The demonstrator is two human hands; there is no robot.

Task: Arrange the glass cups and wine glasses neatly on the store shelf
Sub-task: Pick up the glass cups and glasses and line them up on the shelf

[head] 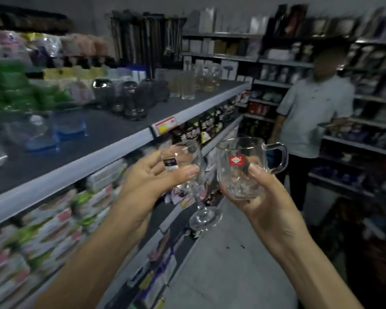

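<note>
My left hand (149, 181) grips a clear stemmed wine glass (196, 188) by its bowl; the foot hangs below, tilted to the right. My right hand (261, 197) holds a clear glass mug (239, 168) with a red label and a handle pointing right. Both glasses are in the aisle, below and in front of the edge of the dark store shelf (112, 139). On that shelf stand dark smoky glasses (132, 101) and clear tall tumblers (187, 85) further back.
A person in a light shirt (310, 114) stands in the aisle at the right. Blue plastic containers (60, 132) and green items (11, 90) sit on the shelf's left. Boxed goods fill the lower shelves (60, 221). Grey floor (227, 264) runs ahead.
</note>
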